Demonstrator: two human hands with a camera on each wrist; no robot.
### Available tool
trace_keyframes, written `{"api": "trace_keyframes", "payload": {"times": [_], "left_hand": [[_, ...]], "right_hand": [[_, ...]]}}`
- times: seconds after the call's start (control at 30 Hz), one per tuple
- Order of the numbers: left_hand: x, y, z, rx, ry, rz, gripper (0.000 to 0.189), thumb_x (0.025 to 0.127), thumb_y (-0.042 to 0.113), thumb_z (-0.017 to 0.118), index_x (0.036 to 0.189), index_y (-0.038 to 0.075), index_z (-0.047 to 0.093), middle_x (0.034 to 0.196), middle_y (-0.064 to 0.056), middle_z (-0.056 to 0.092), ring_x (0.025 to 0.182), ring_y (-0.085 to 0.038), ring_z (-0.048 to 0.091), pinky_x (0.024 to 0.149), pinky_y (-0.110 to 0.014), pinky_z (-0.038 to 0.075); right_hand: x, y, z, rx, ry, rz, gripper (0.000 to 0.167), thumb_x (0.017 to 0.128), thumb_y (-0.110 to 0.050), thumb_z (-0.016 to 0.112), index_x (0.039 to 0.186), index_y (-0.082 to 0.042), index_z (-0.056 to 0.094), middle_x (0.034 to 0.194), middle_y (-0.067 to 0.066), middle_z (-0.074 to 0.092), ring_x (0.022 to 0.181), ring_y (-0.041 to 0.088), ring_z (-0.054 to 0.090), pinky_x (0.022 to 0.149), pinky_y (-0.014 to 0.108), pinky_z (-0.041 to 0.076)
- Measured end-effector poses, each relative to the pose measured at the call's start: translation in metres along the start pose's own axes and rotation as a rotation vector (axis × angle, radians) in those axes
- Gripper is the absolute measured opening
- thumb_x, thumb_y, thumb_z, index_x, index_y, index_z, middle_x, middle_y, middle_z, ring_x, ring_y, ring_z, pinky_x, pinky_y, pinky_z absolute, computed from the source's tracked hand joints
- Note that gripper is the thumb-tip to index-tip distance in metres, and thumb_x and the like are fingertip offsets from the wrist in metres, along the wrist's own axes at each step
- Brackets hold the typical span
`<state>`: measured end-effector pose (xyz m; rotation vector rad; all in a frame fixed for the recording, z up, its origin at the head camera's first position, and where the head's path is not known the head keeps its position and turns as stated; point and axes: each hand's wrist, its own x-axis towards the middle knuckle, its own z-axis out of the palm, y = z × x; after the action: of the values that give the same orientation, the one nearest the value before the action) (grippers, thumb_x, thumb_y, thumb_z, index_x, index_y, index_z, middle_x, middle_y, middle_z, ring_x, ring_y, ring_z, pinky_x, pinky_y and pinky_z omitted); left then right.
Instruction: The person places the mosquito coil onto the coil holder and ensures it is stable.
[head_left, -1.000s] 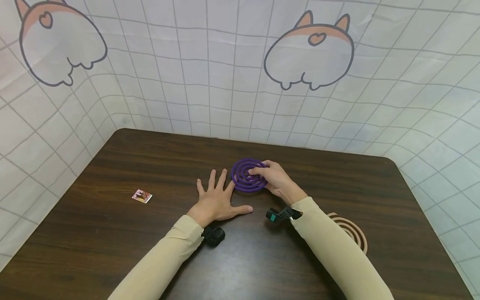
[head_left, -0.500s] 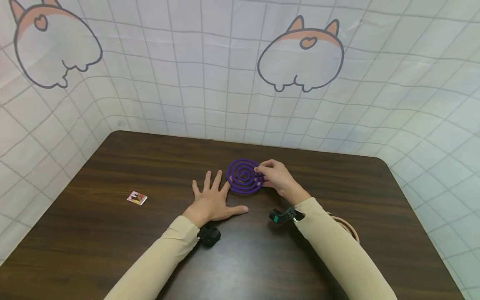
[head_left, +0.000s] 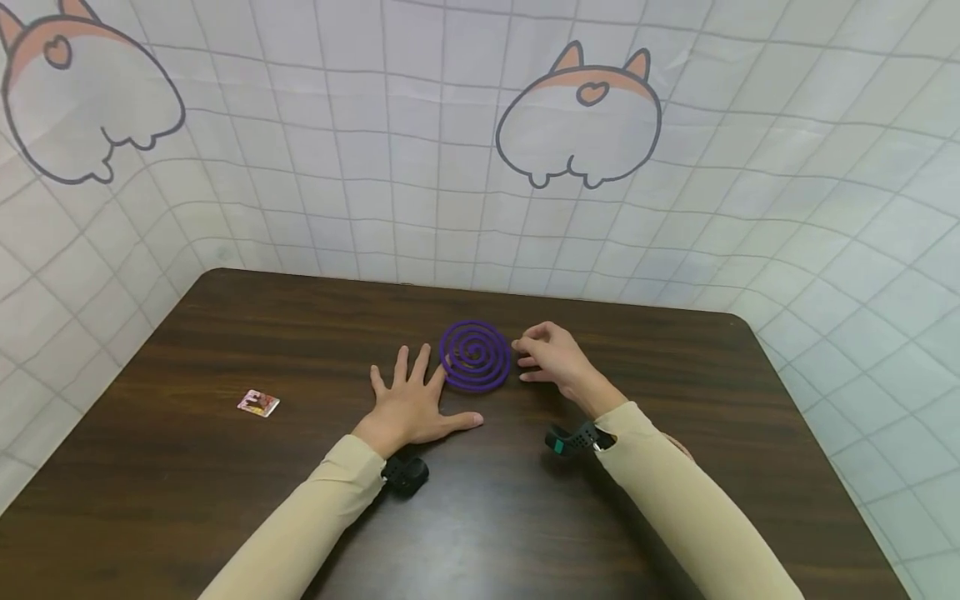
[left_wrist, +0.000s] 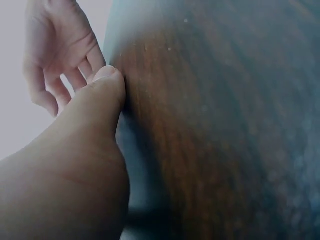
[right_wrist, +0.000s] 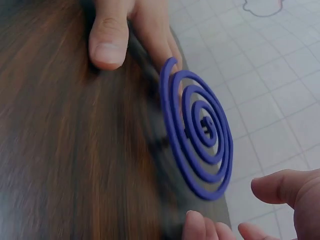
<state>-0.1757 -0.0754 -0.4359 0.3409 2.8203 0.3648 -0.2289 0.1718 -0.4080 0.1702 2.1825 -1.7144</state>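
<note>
A purple mosquito coil stands at the middle back of the dark wooden table. In the right wrist view the coil shows a small dark piece at its middle and sits slightly above the tabletop. My left hand lies palm down with fingers spread, and the coil's left edge overlaps its index fingertip. To the right of the coil my right hand is apart from it, fingers loosely bent and holding nothing. The left wrist view shows the left thumb against the table.
A small printed card lies on the left of the table. Behind my right sleeve a tan coil is mostly hidden. White grid-patterned cloth surrounds the back and sides.
My right hand has let go of the purple mosquito coil and drawn away to its right. The left hand stays in place on the table. The head view has shifted slightly.
</note>
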Motion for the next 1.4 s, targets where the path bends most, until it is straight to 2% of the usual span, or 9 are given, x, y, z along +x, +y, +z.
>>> {"api": "trace_keyframes", "payload": {"times": [0.33, 0.6, 0.93, 1.4], "left_hand": [[-0.004, -0.007, -0.002, 0.029, -0.015, -0.026, 0.111, 0.082, 0.092, 0.049, 0.167, 0.024, 0.024, 0.177, -0.013, -0.001, 0.163, -0.044, -0.007, 0.118, -0.083, 0.0], [-0.001, -0.005, -0.002, 0.034, -0.017, -0.015, 0.111, 0.082, 0.093, 0.047, 0.167, 0.025, 0.023, 0.177, -0.013, -0.001, 0.163, -0.044, -0.006, 0.117, -0.084, 0.0], [-0.001, -0.002, -0.004, 0.012, -0.013, -0.015, 0.112, 0.082, 0.092, 0.048, 0.166, 0.023, 0.025, 0.177, -0.013, -0.002, 0.163, -0.044, -0.007, 0.116, -0.085, -0.001], [0.004, 0.007, -0.001, 0.006, -0.013, -0.027, 0.116, 0.082, 0.093, 0.046, 0.167, 0.018, 0.023, 0.177, -0.015, 0.001, 0.162, -0.047, -0.006, 0.115, -0.086, -0.001]], "right_hand": [[-0.015, 0.005, -0.024, -0.032, 0.016, -0.045, 0.053, 0.104, -0.024, 0.059, 0.146, 0.001, 0.04, 0.147, 0.021, 0.052, 0.133, 0.042, 0.059, 0.091, 0.036, 0.063], [-0.025, 0.013, -0.047, -0.081, 0.062, -0.048, 0.052, 0.104, -0.025, 0.06, 0.145, 0.0, 0.041, 0.145, 0.021, 0.052, 0.128, 0.041, 0.061, 0.092, 0.036, 0.062], [-0.039, 0.013, -0.069, -0.144, 0.081, -0.082, 0.055, 0.104, -0.027, 0.061, 0.146, 0.001, 0.04, 0.138, 0.02, 0.055, 0.126, 0.041, 0.063, 0.093, 0.038, 0.061], [-0.05, 0.022, -0.09, -0.187, 0.103, -0.086, 0.053, 0.104, -0.028, 0.06, 0.145, 0.001, 0.041, 0.14, 0.021, 0.058, 0.125, 0.039, 0.064, 0.091, 0.037, 0.061]]}}
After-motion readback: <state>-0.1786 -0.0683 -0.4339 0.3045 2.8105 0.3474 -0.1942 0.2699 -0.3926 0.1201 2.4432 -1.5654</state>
